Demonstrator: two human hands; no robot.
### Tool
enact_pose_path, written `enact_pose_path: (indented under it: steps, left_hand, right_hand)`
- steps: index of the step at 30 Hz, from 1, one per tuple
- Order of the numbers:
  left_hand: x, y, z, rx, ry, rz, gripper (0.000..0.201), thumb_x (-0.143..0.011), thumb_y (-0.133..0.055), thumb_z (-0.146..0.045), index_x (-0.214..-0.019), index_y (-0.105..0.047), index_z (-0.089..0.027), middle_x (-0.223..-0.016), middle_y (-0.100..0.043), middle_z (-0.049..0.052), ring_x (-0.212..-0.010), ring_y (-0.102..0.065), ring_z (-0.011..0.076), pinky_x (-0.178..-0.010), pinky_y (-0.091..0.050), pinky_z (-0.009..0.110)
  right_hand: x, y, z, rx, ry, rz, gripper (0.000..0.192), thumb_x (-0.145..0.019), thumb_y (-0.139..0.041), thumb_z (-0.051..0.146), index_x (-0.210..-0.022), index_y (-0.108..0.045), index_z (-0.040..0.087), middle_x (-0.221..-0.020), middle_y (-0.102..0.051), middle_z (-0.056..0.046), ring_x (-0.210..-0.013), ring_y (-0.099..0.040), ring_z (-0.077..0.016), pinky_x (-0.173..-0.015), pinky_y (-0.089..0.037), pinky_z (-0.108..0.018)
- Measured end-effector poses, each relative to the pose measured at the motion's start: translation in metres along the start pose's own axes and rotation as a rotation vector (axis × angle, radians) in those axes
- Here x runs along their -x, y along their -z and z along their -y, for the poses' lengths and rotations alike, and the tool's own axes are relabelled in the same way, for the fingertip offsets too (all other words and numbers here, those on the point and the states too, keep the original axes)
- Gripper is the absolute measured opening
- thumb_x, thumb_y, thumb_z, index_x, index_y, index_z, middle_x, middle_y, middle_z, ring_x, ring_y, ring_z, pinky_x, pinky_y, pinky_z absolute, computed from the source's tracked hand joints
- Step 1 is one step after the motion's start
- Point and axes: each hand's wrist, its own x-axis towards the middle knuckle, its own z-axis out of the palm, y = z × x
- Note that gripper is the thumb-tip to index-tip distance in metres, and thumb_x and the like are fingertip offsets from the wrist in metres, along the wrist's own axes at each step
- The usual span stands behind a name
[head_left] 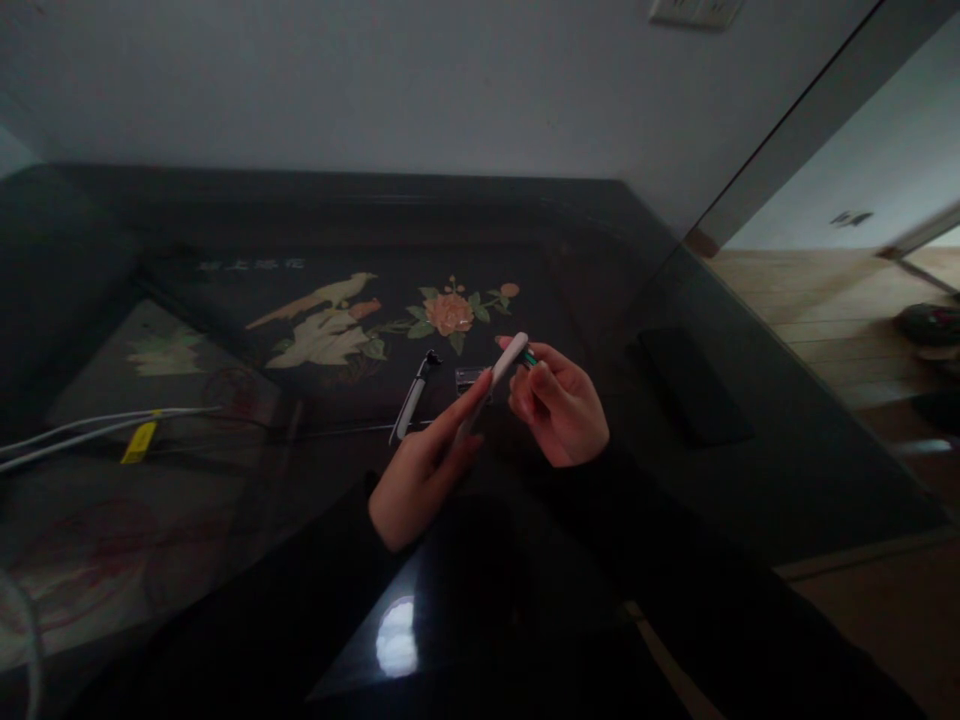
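Head view: the left hand (pixel 416 475) comes in from about 7 o'clock and grasps a slim white pen-like barrel (pixel 501 372), fingers extended along its lower length so that the barrel slants up toward 1 o'clock. The right hand (pixel 559 405), entering from about 4 o'clock, is curled with its fingertips pinched around a small green-tipped piece (pixel 530 357) that sits right at the barrel's upper end; whether that piece is seated in the barrel or only touching it is too dim to tell. Both hands hover just above the dark glass-topped desk (pixel 750 480).

As a judgement, the work seems to be midway: the barrel is held apart from other parts, since a black-and-silver clip-like piece (pixel 412 400) lies on the desk at about 10 o'clock from the hands, and a small clear piece (pixel 471 376) lies just beside the barrel. Those two are untouched.

Further off, white cables (pixel 82 432) with a yellow tag (pixel 139 442) lie at 9 o'clock, and a flat black rectangular object (pixel 694 390) rests at 3 o'clock. A painted bird-and-flower panel (pixel 375 315) shows beneath the glass.
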Motion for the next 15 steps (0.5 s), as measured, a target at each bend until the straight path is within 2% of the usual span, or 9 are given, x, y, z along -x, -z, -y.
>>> enact_pose_path:
  steps: [3, 5, 10, 15]
  left_hand:
    - [0.0018, -0.0015, -0.0009, 0.034, 0.025, 0.037, 0.058, -0.094, -0.045, -0.019, -0.150, -0.028, -0.023, -0.117, -0.068, 0.010, -0.068, -0.063, 0.0115, -0.071, -0.054, 0.027]
    - [0.0023, -0.0025, -0.0012, 0.056, -0.001, 0.041, 0.057, -0.094, -0.046, -0.020, -0.149, -0.032, -0.022, -0.118, -0.067, 0.010, -0.073, -0.065, 0.0140, -0.073, -0.055, 0.028]
    - [0.0015, -0.0026, -0.0014, 0.065, -0.029, 0.039, 0.055, -0.093, -0.047, -0.021, -0.147, -0.036, -0.022, -0.119, -0.067, 0.009, -0.096, -0.066, 0.0204, -0.090, -0.052, 0.037]
    - [0.0002, -0.0009, -0.0011, 0.037, 0.032, 0.015, 0.057, -0.094, -0.046, -0.020, -0.149, -0.031, -0.022, -0.111, -0.069, 0.007, -0.090, -0.067, 0.0183, -0.089, -0.052, 0.035]
  right_hand:
    - [-0.0002, 0.0007, -0.0001, 0.009, -0.009, -0.017, 0.046, -0.066, -0.078, 0.050, -0.095, -0.066, 0.017, -0.044, -0.049, 0.010, -0.038, -0.035, -0.0050, -0.037, -0.021, -0.022]
    - [-0.0004, 0.0015, -0.0002, 0.014, -0.015, -0.026, 0.047, -0.066, -0.078, 0.050, -0.097, -0.066, 0.016, -0.045, -0.049, 0.010, -0.038, -0.036, -0.0049, -0.037, -0.022, -0.022]
    - [-0.0010, 0.0029, -0.0012, 0.024, -0.021, -0.023, 0.049, -0.066, -0.078, 0.051, -0.098, -0.065, 0.017, -0.046, -0.050, 0.010, -0.037, -0.037, -0.0048, -0.037, -0.021, -0.022]
    - [-0.0011, 0.0021, -0.0027, -0.009, -0.018, -0.015, 0.048, -0.067, -0.078, 0.050, -0.098, -0.064, 0.016, -0.043, -0.049, 0.010, -0.037, -0.034, -0.0051, -0.038, -0.021, -0.023]
